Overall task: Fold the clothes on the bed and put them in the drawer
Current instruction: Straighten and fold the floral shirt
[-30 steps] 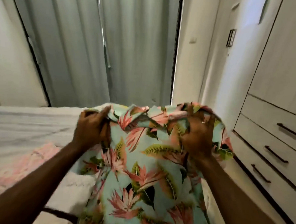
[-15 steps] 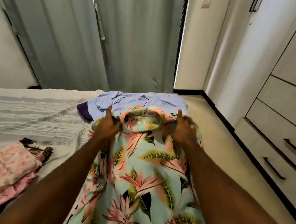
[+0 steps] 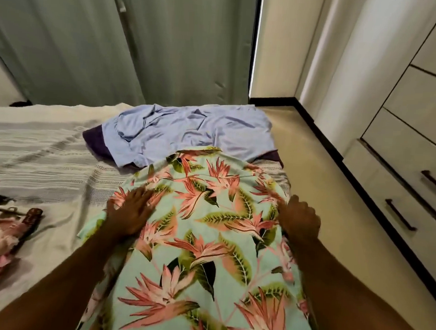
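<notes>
Where hands (image 3: pixel 130 211) flank: floral shirt (image 3: pixel 207 230), seemingly flat.

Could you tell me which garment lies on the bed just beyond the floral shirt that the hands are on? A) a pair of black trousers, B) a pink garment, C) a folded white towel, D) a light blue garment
D: the crumpled light blue garment lies just past the far edge of the floral shirt, over something dark purple.

Right hand (image 3: pixel 301 217) fingers behind floral shirt (image 3: pixel 207 240) edge
</notes>
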Action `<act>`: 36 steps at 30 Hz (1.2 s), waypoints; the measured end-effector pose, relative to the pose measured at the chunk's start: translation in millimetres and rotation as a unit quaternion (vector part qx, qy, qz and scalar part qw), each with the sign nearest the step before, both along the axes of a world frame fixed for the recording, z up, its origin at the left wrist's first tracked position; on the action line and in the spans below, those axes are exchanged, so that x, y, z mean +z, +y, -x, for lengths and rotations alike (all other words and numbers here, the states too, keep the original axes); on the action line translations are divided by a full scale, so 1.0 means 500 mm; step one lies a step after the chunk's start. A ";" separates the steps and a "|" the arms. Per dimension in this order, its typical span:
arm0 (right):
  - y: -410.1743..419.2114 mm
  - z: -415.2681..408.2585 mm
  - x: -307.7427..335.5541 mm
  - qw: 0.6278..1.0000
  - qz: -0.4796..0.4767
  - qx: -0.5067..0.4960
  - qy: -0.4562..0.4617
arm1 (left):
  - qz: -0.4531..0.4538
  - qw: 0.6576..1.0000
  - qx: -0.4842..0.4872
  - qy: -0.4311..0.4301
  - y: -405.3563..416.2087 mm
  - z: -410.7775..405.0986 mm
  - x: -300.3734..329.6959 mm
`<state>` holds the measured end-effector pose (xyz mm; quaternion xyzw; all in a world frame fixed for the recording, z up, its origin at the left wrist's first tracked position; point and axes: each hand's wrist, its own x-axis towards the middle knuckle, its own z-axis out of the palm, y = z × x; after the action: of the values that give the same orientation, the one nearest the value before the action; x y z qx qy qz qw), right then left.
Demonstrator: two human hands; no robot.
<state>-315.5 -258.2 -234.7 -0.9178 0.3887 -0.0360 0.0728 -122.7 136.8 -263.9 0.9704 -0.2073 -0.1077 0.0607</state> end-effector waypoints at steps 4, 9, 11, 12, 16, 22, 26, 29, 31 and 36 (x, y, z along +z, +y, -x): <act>-0.061 -0.012 0.025 0.988 0.080 0.134 0.022 | -0.005 0.997 0.014 -0.074 0.075 -0.010 0.015; -0.072 0.003 0.041 0.997 0.039 0.049 -0.044 | 0.011 0.974 0.052 -0.219 0.086 0.036 0.037; -0.026 0.041 0.019 0.997 0.001 0.059 -0.058 | 0.060 0.971 0.054 -0.226 0.061 0.105 0.040; 0.004 0.065 0.011 0.996 -0.004 0.061 -0.064 | 0.071 0.968 0.055 -0.233 0.050 0.139 0.040; 0.101 0.175 -0.019 0.995 -0.042 0.000 -0.091 | 0.062 0.966 0.074 -0.241 0.048 0.276 0.049; 0.169 0.345 -0.011 0.983 -0.152 -0.032 -0.098 | 0.117 0.945 0.281 -0.122 0.126 0.491 0.064; 0.174 0.405 0.024 0.969 -0.247 -0.021 -0.010 | 0.135 0.935 0.329 -0.012 0.193 0.569 0.067; 0.170 0.458 0.045 0.941 -0.337 0.017 0.039 | 0.115 0.945 0.300 0.064 0.225 0.606 0.081; 0.167 0.485 0.061 0.911 -0.409 0.055 0.015 | 0.197 0.936 0.266 0.118 0.241 0.611 0.084; 0.177 0.532 0.081 0.818 -0.551 0.026 -0.161 | 0.484 0.806 0.266 0.214 0.289 0.622 0.102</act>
<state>-581.4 -169.7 -194.5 -0.7151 0.3024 0.0384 0.6291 -433.7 281.1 -212.9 0.7849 0.0521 -0.1780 0.5913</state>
